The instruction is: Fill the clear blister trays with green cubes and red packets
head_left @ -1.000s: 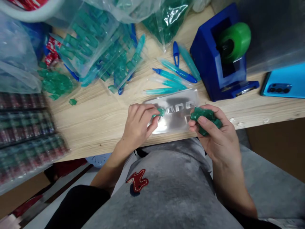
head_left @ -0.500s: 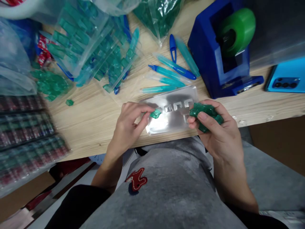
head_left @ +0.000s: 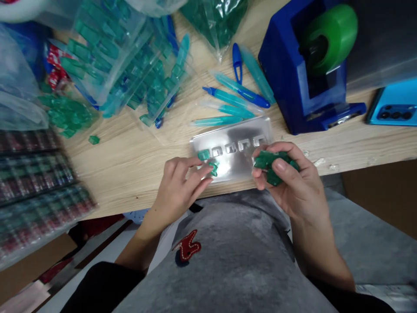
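Observation:
A clear plastic tray [head_left: 241, 167] with a row of square hollows lies near the table's front edge. One green piece [head_left: 203, 154] sits in its leftmost hollow. Over the tray's left part, my left hand [head_left: 179, 184] has its fingertips closed on another small green piece [head_left: 213, 168], just below the row. My right hand [head_left: 295, 187], at the tray's right end, is wrapped round several dark green pieces [head_left: 275, 167], the thumb lying on top of them.
Pens [head_left: 233, 100] lie behind the tray, beside a blue tape dispenser [head_left: 283, 65]. At the right is a blue phone [head_left: 394, 106]. Green pieces [head_left: 70, 115], a clear container [head_left: 120, 65] and packed rows of small items [head_left: 35, 187] stand at the left.
A green piece now sits in the leftmost hollow. My left hand has moved slightly down and holds another piece. My right hand has shifted slightly left with its pieces.

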`<state>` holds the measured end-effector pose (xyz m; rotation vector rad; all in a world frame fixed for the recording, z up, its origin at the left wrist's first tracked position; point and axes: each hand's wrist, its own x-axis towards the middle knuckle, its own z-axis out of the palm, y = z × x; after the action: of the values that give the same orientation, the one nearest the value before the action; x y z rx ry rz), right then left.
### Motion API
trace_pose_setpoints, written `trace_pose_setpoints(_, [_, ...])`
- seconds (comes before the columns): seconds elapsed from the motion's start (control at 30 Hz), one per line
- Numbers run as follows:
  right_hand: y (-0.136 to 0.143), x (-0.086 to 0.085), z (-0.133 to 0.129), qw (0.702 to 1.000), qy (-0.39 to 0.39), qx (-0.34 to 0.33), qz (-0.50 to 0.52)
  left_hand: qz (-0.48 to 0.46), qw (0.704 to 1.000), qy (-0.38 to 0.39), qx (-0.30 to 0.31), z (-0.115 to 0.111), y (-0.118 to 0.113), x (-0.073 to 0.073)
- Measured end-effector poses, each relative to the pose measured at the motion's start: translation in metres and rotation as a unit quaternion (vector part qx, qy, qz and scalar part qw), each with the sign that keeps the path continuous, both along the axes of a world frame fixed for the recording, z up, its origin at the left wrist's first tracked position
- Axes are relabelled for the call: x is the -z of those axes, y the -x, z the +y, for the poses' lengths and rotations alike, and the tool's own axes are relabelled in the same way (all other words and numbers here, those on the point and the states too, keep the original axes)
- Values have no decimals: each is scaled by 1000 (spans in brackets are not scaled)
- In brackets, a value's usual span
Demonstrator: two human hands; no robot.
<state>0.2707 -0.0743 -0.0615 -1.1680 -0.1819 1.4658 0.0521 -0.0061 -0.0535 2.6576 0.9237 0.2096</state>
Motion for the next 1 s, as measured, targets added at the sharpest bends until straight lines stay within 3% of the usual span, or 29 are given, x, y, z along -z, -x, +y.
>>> trace_pose_setpoints(0.07, [2, 0, -1, 998, -28, -39, -34, 1, 1000, -22, -2, -2, -1, 3])
trace_pose_setpoints(0.13, [6, 0, -2, 985, -55, -90, -136, -26, 1000, -3, 2, -2, -5, 3])
trace_pose_setpoints(0.27, [14, 0, -2, 911, -135, -198, -336, -100, 984, 150, 3, 2, -11, -6])
trace_pose_setpoints(0.4, [14, -1, -1, 877, -180, -267, -356, -169, 951, 257, -26, 2, -12, -12])
trace_pose_setpoints(0.5, [17, -1, 1, 882, -158, -269, -353, -171, 947, 263, -72, 4, -15, -14])
trace_pose_setpoints(0.63, [30, 2, 6, 897, -69, -219, -378, -106, 967, 209, -101, 19, -25, -14])
trace_pose_setpoints(0.87, [38, 0, 11, 806, 7, -251, -535, -58, 980, 189, -36, 56, -43, 6])
trace_pose_setpoints(0.93, [35, -2, 9, 808, 4, -239, -539, -63, 980, 185, -26, 59, -43, 9])
trace_pose_setpoints(1.0, [31, -3, 8, 829, -11, -221, -514, -84, 982, 166, -26, 58, -42, 8])
